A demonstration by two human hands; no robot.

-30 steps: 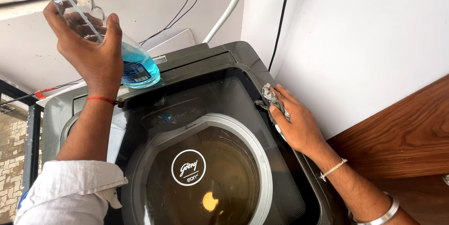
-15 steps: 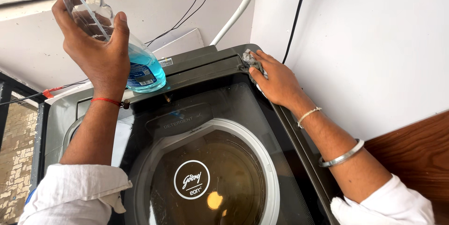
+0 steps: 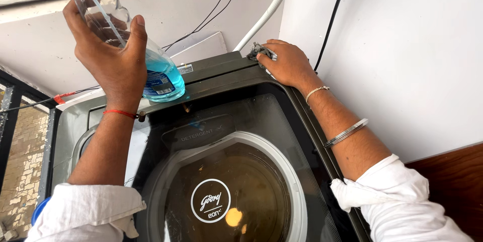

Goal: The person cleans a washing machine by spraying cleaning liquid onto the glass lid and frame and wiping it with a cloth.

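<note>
My left hand (image 3: 111,55) holds a clear spray bottle (image 3: 151,71) with a blue cap and blue liquid in its lower part, tilted above the back left of a dark top-loading washing machine (image 3: 221,83). My right hand (image 3: 286,63) presses a small grey cloth (image 3: 258,51) onto the machine's back right corner. The glass lid (image 3: 229,136) is closed, and a round drum opening shows beneath it.
A white hose (image 3: 264,13) and black cables (image 3: 211,13) run up the wall behind the machine. A white wall (image 3: 402,46) stands close on the right, with brown wood (image 3: 453,171) below it. Tiled floor (image 3: 22,171) lies at the left.
My right hand has slid with the cloth along the machine's right edge to the back right corner. The bottle in my left hand has stayed nearly still.
</note>
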